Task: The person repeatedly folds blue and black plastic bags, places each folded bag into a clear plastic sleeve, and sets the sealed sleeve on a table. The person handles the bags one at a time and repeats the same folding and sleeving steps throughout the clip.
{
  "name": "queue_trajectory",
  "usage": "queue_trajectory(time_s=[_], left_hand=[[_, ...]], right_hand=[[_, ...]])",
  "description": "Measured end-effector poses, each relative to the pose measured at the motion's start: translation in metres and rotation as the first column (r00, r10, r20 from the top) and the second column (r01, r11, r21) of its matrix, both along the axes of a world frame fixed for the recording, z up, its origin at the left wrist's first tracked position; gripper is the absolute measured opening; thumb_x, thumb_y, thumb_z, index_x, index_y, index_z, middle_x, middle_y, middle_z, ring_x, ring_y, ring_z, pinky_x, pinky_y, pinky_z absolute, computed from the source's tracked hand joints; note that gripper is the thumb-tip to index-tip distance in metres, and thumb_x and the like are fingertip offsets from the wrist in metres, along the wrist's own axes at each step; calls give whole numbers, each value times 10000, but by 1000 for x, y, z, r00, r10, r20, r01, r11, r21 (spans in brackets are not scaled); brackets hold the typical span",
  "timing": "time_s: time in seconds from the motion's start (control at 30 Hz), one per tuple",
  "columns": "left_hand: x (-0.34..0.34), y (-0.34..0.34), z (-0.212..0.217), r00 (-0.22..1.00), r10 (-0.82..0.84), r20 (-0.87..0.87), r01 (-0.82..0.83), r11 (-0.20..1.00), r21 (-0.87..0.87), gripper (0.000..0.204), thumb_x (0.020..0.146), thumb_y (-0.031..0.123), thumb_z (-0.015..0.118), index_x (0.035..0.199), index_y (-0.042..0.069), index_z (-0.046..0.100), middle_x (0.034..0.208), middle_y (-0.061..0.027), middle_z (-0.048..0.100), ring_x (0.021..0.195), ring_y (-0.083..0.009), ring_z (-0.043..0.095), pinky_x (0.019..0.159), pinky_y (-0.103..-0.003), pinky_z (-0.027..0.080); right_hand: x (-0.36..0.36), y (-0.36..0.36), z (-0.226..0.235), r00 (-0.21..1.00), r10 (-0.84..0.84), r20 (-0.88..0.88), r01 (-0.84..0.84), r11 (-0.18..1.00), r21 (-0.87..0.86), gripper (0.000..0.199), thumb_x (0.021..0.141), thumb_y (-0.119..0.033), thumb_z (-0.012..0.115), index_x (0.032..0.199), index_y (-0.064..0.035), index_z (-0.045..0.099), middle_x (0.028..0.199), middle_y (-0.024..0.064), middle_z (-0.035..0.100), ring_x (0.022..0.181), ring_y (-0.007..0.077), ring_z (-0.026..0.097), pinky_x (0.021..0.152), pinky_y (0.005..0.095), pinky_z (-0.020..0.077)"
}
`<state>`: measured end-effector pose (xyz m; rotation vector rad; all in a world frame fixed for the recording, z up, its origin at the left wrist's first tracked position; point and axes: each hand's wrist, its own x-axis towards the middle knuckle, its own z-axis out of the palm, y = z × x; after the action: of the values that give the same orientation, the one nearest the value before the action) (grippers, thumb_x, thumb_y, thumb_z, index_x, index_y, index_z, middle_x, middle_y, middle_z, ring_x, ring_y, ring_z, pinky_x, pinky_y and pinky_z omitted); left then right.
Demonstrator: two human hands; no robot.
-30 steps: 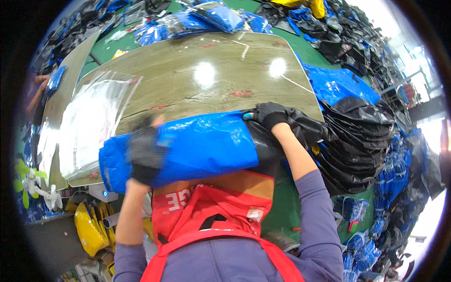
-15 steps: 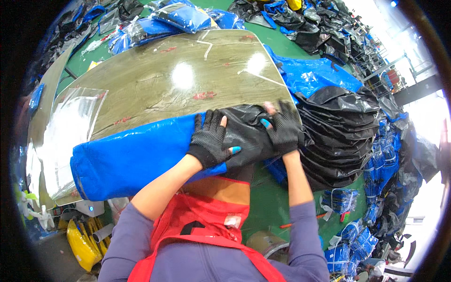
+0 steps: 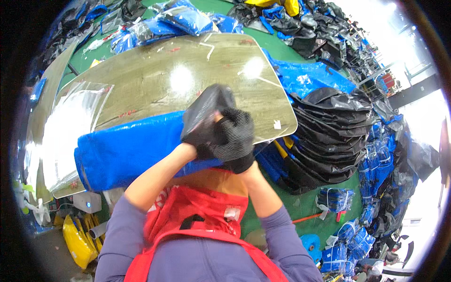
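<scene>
A folded blue-and-black plastic sheet lies along the near edge of a wooden-topped table (image 3: 141, 89). Its blue part (image 3: 131, 145) is flat, while its black end (image 3: 204, 110) stands raised and folded back toward the left, off the table's right side. My right hand (image 3: 237, 136), in a black knit glove, is curled closed around this black end, somewhat smeared by motion. My left hand (image 3: 203, 149), gloved alike, is beside it at the fold; its fingers are mostly hidden behind the black end and my right hand.
Clear plastic bags (image 3: 70, 127) lie at the table's left. A tall heap of black sheets (image 3: 329, 136) stands right of the table. Blue packed bundles (image 3: 181, 19) lie beyond the far edge, and tied blue bundles (image 3: 336, 199) rest on the green floor at right.
My right hand has swung left with the sheet's black end, folding it up over toward my left hand. The table's near right corner is now uncovered.
</scene>
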<state>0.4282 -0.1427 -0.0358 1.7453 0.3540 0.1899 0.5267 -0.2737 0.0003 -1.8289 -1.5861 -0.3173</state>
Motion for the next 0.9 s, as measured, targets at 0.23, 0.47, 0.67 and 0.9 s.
queue_trajectory(time_s=[0.23, 0.47, 0.67, 0.9], left_hand=[[-122, 51, 38, 829, 461, -317, -172, 750, 639, 577, 839, 266, 562, 1362, 49, 451, 1348, -211, 485, 1289, -359, 419, 1099, -435, 294], [-116, 26, -34, 998, 64, -22, -17, 545, 838, 696, 868, 397, 544, 1409, 7, 341, 1440, -276, 336, 1348, -433, 304, 1138, -486, 199], [-125, 34, -37, 999, 47, 17, -45, 699, 714, 621, 885, 389, 516, 1378, 32, 393, 1416, -255, 380, 1332, -431, 325, 1140, -488, 193], [-238, 77, -12, 767, 573, -288, 123, 309, 943, 625, 823, 397, 593, 1347, 78, 474, 1412, -174, 437, 1357, -348, 330, 1134, -547, 153]], right_hand=[[-56, 31, -17, 966, 247, 76, -226, 949, -220, 546, 647, -369, 751, 1089, -82, 612, 1162, 208, 574, 1109, 407, 521, 983, 501, 376], [-1, 74, -32, 957, -240, 162, 276, 928, -252, 537, 887, -458, 526, 1217, -35, 555, 1281, 212, 519, 1228, 374, 444, 1036, 502, 304], [-44, 103, -47, 916, -207, -344, -1, 857, -516, 565, 858, -485, 507, 1245, -79, 575, 1249, 183, 569, 1302, 363, 386, 1080, 599, 177], [-77, 81, -32, 979, 88, 182, 42, 791, -610, 557, 764, -501, 567, 1152, -112, 654, 1216, 114, 597, 1320, 343, 365, 1071, 684, 59]])
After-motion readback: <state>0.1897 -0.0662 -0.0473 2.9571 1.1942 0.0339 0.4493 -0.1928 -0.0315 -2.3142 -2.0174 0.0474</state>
